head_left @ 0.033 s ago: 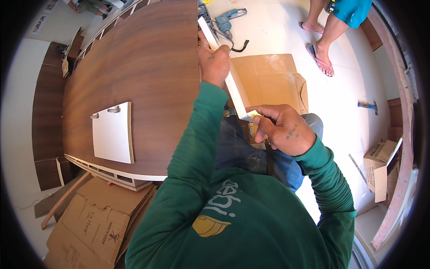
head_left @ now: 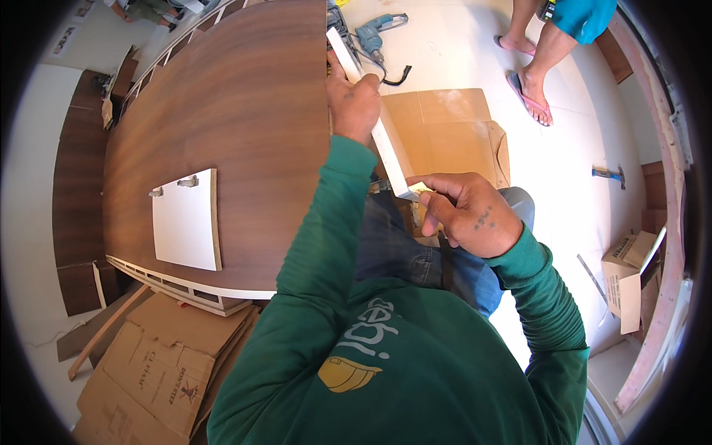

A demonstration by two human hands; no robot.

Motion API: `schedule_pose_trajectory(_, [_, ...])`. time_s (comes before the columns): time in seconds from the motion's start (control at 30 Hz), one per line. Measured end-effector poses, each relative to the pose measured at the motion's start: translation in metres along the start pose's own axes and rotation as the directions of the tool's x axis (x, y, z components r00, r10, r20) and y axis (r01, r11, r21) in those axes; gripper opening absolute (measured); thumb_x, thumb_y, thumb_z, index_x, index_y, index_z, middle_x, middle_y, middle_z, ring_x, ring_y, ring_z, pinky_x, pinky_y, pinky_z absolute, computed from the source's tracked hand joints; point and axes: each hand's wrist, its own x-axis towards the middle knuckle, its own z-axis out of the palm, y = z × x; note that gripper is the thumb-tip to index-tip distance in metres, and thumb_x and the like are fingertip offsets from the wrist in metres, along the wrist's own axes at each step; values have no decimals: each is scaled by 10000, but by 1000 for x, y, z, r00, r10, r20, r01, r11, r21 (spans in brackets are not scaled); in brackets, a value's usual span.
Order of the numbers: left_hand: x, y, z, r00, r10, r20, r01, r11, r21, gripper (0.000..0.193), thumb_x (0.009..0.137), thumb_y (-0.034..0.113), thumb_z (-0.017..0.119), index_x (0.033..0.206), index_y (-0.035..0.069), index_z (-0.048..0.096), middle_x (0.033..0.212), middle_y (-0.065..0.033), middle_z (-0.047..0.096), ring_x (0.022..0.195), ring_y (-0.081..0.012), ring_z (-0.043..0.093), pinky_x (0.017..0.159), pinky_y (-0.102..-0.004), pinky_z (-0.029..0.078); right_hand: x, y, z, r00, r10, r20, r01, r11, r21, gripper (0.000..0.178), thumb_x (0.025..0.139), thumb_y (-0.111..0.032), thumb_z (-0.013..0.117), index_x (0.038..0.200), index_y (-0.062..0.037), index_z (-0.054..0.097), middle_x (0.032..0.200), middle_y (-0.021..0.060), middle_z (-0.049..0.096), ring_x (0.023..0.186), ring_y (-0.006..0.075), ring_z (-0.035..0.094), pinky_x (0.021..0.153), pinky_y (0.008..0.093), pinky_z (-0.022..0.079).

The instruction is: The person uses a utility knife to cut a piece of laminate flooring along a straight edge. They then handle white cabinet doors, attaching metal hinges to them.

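My left hand grips a narrow white board by its long edge, beside the edge of a large brown wood-grain panel. The board slants from the top middle down toward my lap. At its near end my right hand is closed, thumb and forefinger together against the board's corner. Something small and yellowish shows at those fingertips, too hidden to name. On the brown panel lies a white door panel with two metal hinges along its far edge.
A blue-green power drill lies on the floor ahead, near flattened cardboard. Another person's sandalled foot stands at the upper right. A hammer and an open carton are at right; folded cardboard boxes lie lower left.
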Motion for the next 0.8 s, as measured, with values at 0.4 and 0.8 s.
schedule_pose_trajectory(0.4, [2, -1, -5, 999, -27, 32, 27, 999, -22, 614, 845, -42, 592, 1458, -60, 552, 1209, -129, 740, 1047, -209, 701, 943, -314, 552, 2, 6, 0, 999, -34, 24, 33, 999, 44, 360, 1065, -124, 498, 1311, -43, 748, 726, 26, 684, 561, 71, 535, 566, 269, 473])
schedule_pose_trajectory(0.8, [1, 3, -8, 999, -25, 25, 24, 999, 46, 532, 847, -37, 590, 1379, -61, 599, 1199, -134, 739, 1060, -204, 694, 956, -326, 543, 4, 0, 0, 998, -62, 19, 63, 995, -77, 349, 1080, -160, 526, 1312, -26, 750, 687, 44, 681, 572, 106, 591, 593, 295, 509])
